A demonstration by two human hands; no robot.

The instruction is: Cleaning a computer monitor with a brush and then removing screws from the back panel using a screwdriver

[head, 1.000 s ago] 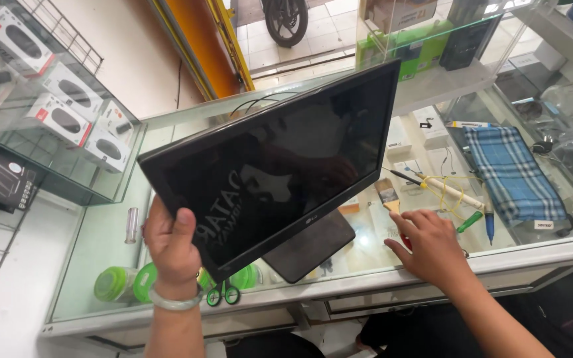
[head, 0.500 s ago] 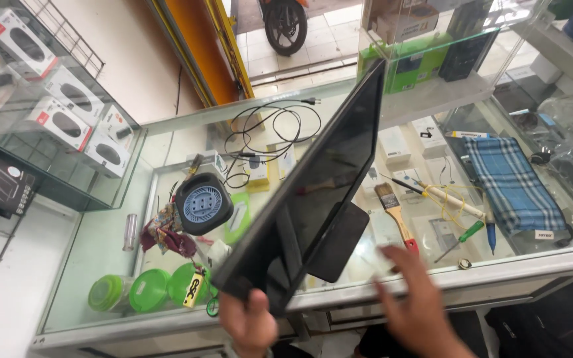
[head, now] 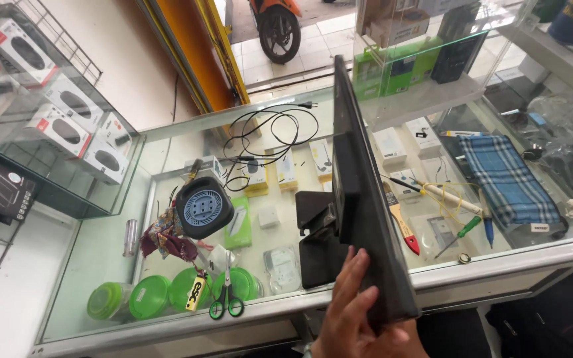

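The glass display counter (head: 94, 265) takes up most of the view, a long case with small boxed gadgets showing through the top. Standing on it, turned edge-on to the camera, is a flat black monitor (head: 359, 192) — its back panel faces left and the stand (head: 316, 242) juts out from that side, base resting on the glass near the front edge. One hand (head: 353, 318) comes up from the bottom of the frame and is pressed flat against the monitor's lower back corner, fingers (head: 347, 278) laid along the panel and the thumb (head: 382, 335) curling under the bottom edge. Can't honestly tell whether it's the left or the right one, and the other hand isn't showing anywhere.

To the right of the monitor lies a folded blue plaid cloth (head: 509, 179). To the left there's a round black-and-blue cable reel (head: 203, 207), with a loose black cable (head: 266, 136) looped on the glass behind it. Along the front-left edge sit a few green round lids (head: 150, 296), and just beside them green-handled scissors (head: 227, 301). Right of the monitor, near the cloth, lie a paintbrush with a red handle tip (head: 402, 229) and a green-handled screwdriver (head: 459, 233) — both well clear of the hand.
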